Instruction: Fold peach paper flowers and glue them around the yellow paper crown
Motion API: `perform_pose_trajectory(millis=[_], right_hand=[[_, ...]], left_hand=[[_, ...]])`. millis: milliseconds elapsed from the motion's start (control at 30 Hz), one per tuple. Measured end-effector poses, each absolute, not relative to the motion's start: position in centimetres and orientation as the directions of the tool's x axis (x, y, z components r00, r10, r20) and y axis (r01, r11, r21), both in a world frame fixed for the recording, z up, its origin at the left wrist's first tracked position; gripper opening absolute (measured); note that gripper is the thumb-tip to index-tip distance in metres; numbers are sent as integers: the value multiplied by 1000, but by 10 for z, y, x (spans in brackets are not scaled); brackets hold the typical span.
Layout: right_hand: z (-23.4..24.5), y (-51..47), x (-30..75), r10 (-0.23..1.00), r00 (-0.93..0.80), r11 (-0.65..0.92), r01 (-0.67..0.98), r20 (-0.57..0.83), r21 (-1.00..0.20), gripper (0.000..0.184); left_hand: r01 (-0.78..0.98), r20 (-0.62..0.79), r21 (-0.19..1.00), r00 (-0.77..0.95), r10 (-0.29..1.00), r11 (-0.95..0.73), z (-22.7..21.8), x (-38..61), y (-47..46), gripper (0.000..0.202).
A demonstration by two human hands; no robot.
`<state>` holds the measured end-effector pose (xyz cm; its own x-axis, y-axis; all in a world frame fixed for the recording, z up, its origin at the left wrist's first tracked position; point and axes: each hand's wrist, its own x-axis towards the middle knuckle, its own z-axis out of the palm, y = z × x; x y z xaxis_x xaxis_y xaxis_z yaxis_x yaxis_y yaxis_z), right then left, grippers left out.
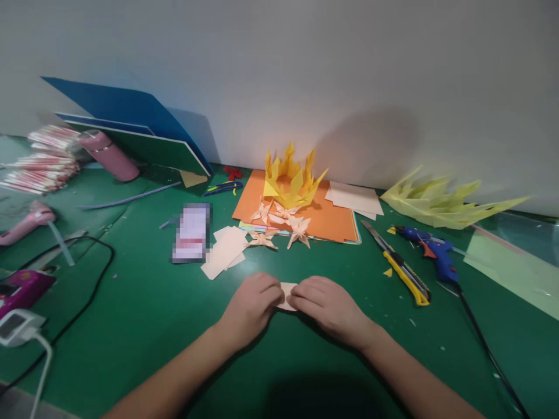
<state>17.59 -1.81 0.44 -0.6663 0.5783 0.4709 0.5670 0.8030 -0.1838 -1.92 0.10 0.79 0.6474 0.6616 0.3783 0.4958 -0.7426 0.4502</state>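
Observation:
My left hand (251, 305) and my right hand (329, 305) meet at the middle of the green table (144, 314), fingers curled and pinched on a small piece of pale peach paper (288, 294) pressed against the tabletop. Only a narrow strip of the paper shows between the fingertips. Just beyond lies a loose pile of peach paper slips (225, 250), and behind that several folded peach paper flowers (282, 224) rest on and beside an orange sheet stack (329, 215).
A yellow folded paper crown (292, 177) stands on the orange stack. A yellow utility knife (399, 265) and a blue glue gun (432, 250) with its cord lie to the right, a phone (191, 233) to the left. Pink tools, cables and leaning blue boards fill the far left.

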Motion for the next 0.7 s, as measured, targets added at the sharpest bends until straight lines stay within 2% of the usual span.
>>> perform_pose_trajectory(millis=[133,267,467,567,633,700], right_hand=[[-6,-29,185,598,-689,798,560,409,-222,31],[-7,-44,189,654,-655,754,607,378,-252,36],[-4,-61,148,843,-430,509,831,322,-224,36],[-16,-67,127,874,-407,457,874,265,-166,51],[-25,-69,121,883,-401,444,883,243,-155,66],[-31,-71,122,888,-396,436,886,231,-158,72]], left_hand=[[446,351,386,738,576,-808,3,-39,-12,27],[472,264,262,804,533,-842,1,-55,-24,47],[576,168,238,769,617,-782,10,-50,-32,34],[597,145,231,759,634,-768,13,-45,-33,36],[611,145,205,753,642,-764,13,-45,-33,38],[629,148,186,741,655,-755,14,-45,-32,37]])
